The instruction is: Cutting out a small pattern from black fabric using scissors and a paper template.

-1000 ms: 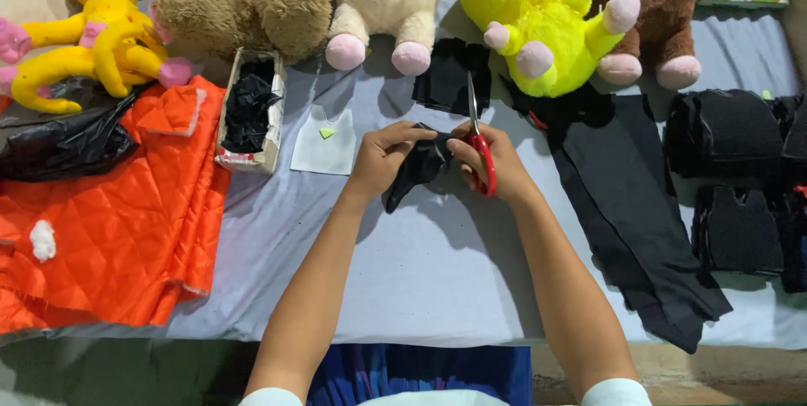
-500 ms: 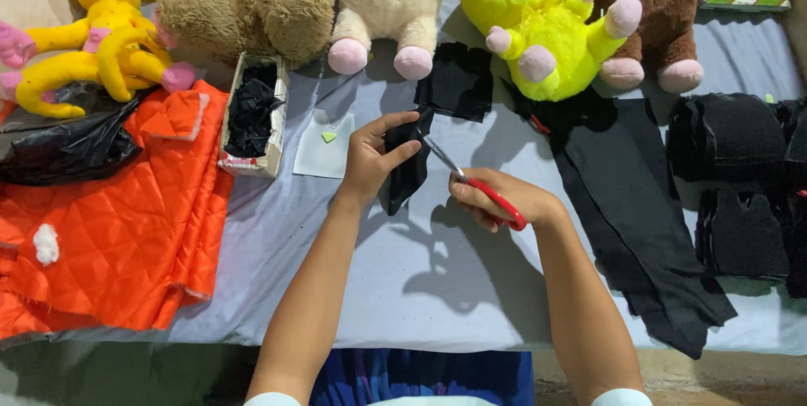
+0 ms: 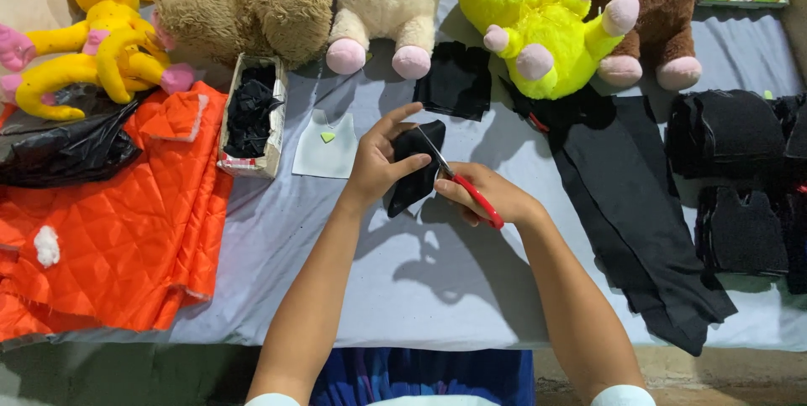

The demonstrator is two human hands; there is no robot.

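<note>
Black fabric piece [image 3: 414, 166] pinched in left hand [image 3: 380, 162] (thumb over), red-handled scissors [image 3: 458, 177] in right hand [image 3: 487, 193]

Both forearms are bare from wrist to above the elbow. A white short sleeve [image 3: 273, 399] edges each upper arm at the near edge; blue patterned cloth [image 3: 420, 377] covers the lap.

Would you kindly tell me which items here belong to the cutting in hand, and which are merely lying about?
In use: left hand; black fabric piece; right hand; red-handled scissors.

Lying about: plush toys; orange quilted fabric; box of black scraps; black cloth strip.
</note>
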